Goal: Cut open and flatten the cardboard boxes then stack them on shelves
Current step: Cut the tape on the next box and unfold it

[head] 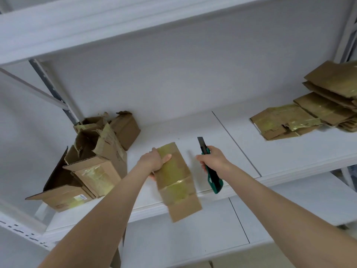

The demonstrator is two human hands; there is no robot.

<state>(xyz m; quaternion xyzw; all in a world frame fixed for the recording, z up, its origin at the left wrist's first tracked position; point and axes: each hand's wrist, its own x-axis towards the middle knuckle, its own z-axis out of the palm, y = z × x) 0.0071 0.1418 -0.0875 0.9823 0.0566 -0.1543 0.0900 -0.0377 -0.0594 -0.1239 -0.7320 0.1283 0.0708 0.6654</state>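
Note:
My left hand [153,161] grips a small taped cardboard box [178,182] by its far end, thumb lying across the yellowish tape on top. The box sticks out past the front edge of the white shelf [193,136]. Just to its right, my right hand [213,158] holds a green utility knife [211,171] with the dark blade extended and pointing away from me. The blade is apart from the box.
A heap of opened, unflattened boxes [92,163] fills the shelf's left side. Flattened cardboard pieces [316,111] lie stacked at the far right. A lower shelf [270,206] shows beneath, and another shelf board [96,26] runs overhead.

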